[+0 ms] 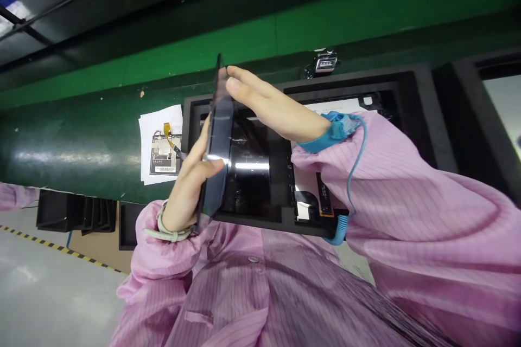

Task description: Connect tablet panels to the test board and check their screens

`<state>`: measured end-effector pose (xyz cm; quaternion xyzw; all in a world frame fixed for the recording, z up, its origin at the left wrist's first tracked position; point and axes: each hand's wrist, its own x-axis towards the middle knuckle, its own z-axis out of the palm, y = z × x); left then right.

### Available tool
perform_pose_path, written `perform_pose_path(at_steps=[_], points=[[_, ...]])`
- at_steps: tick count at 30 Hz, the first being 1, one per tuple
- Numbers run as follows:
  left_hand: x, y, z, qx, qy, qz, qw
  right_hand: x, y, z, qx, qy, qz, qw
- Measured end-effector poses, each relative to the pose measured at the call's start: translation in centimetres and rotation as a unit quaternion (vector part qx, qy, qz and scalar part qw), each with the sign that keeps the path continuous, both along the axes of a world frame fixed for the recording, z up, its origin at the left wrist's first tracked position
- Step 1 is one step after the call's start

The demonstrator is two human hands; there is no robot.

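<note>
A thin, dark glossy panel (220, 135) stands nearly upright, seen almost edge-on. My left hand (189, 184) grips its lower left part, thumb on the near face and fingers behind. The outstretched fingers of my right hand (272, 108) touch the panel's right face near the top; a blue wrist strap (325, 135) circles that wrist. Below lies a black foam tray (280, 195), with a shiny black piece (248, 173) in its left compartment. Its right compartment holds a white-and-black part, partly hidden by my right arm.
Left of the tray, a flat electronic module (165, 157) with a yellow flex cable lies on white paper (146, 146). A small counter (325, 62) sits behind the tray. Black bins (61, 211) stand lower left. A blue coiled cord (340, 230) hangs by the tray's front edge.
</note>
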<state>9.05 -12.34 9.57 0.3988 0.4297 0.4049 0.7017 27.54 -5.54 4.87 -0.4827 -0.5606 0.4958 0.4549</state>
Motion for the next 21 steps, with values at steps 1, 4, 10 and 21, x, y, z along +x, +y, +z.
perform_pose_path(at_steps=[1,4,10,21], points=[[0.2,-0.2,-0.2,0.013,0.002,-0.031,0.999,0.0,0.0,0.1,-0.003,0.000,-0.008,1.000],[0.8,-0.6,-1.0,0.055,0.016,-0.106,0.993,-0.2,-0.2,0.3,-0.014,0.012,-0.027,0.999],[0.3,-1.4,-2.0,0.085,0.006,-0.118,0.989,-0.5,-0.1,-0.3,0.005,0.028,-0.045,0.999],[-13.4,0.2,-13.1,0.388,0.612,0.092,0.683,-0.6,0.2,-0.9,-0.029,0.013,-0.045,0.998]])
